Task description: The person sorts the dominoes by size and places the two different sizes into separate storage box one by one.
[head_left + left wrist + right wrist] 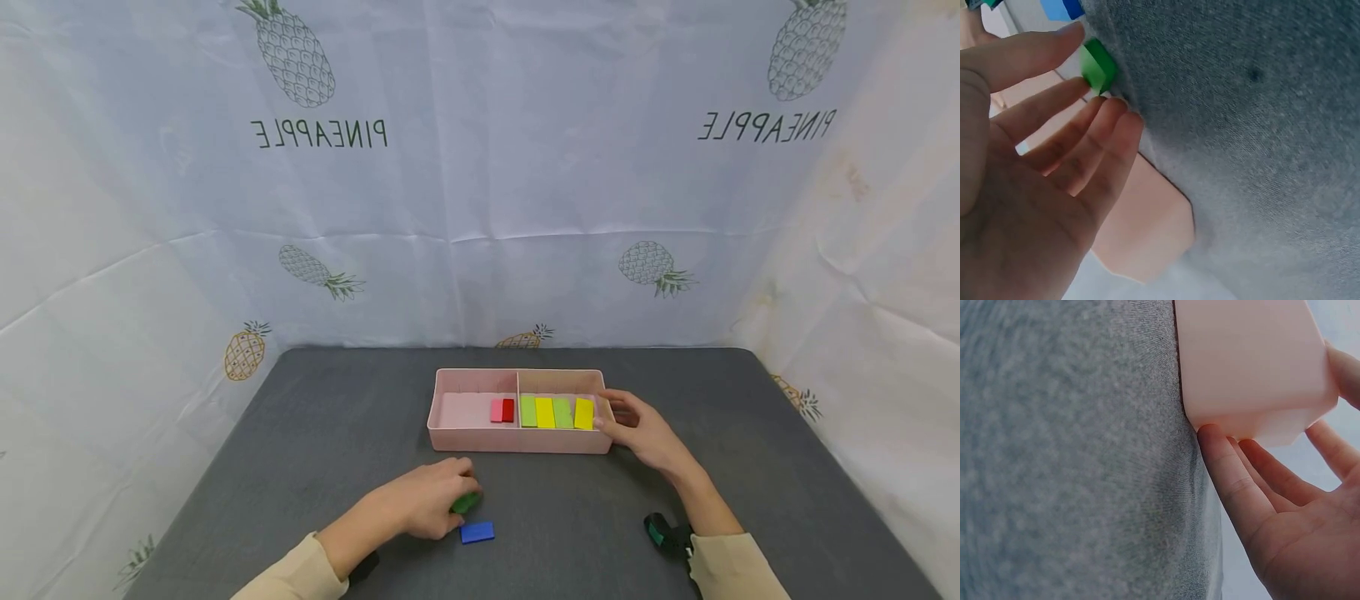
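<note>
My left hand (431, 498) bends over a small green block (1099, 65) near the table's front. Its fingertips touch the block and the thumb tip is close at the opposite edge, so the block sits between them. A blue block (477, 532) lies flat beside that thumb. At the pink divided box (517, 442), my right hand (648, 433) holds the right end, fingers (1229, 469) against the end wall and thumb at the front corner. The box's right compartment contains yellow (545, 412) and light green blocks (528, 411); pink (497, 410) and red blocks (508, 410) stand in the left one.
The dark grey table (360, 408) carries everything. White pineapple-print cloth (480, 183) hangs behind it and along both sides. Black straps circle both wrists, and the right one carries a small dark device (660, 531).
</note>
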`<state>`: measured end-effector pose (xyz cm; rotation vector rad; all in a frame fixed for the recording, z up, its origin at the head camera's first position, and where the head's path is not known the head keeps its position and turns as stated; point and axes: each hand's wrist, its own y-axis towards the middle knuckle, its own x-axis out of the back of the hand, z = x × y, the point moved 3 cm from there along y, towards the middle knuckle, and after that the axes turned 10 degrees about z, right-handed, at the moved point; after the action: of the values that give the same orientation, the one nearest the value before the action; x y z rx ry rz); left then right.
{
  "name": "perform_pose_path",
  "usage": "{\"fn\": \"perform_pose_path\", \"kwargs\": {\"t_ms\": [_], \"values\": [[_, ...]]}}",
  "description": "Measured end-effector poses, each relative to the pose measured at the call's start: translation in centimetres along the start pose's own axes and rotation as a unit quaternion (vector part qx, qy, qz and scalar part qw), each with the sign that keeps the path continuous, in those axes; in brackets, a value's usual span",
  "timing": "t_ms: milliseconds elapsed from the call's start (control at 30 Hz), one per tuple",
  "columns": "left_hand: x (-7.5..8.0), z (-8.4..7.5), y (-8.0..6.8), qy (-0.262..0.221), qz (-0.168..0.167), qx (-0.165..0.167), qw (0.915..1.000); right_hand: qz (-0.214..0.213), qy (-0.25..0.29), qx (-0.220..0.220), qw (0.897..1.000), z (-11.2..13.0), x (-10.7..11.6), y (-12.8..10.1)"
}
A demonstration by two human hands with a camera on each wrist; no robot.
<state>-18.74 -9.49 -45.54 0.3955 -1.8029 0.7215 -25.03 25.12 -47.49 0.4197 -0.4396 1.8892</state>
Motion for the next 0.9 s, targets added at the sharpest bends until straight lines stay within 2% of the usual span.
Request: {"fn": "perform_pose_path", "kwargs": {"t_ms": [167,367,533,700,900], "values": [[0.1,0.3,0.0,0.011,-0.013,0.023,0.9996,0.0,0.001,0.0,1.0,0.0,0.0,0.0],[0.0,0.8,0.5,0.026,-0.009,0.047,0.9985,0.001,0.006,0.0,1.0,-0.1,0.1,0.0],[0.1,1.0,0.8,0.037,-0.013,0.048,0.9981,0.001,0.003,0.003,1.0,-0.2,0.1,0.0],[1.1,0.9,1.0,0.046,-0.023,0.048,0.9975,0.0,-0.001,0.001,1.0,-0.2,0.0,0.0],[2.9,0.5,0.9,0.072,-0.054,0.041,0.9951,-0.001,-0.001,0.002,1.0,-0.2,0.0,0.1]]}}
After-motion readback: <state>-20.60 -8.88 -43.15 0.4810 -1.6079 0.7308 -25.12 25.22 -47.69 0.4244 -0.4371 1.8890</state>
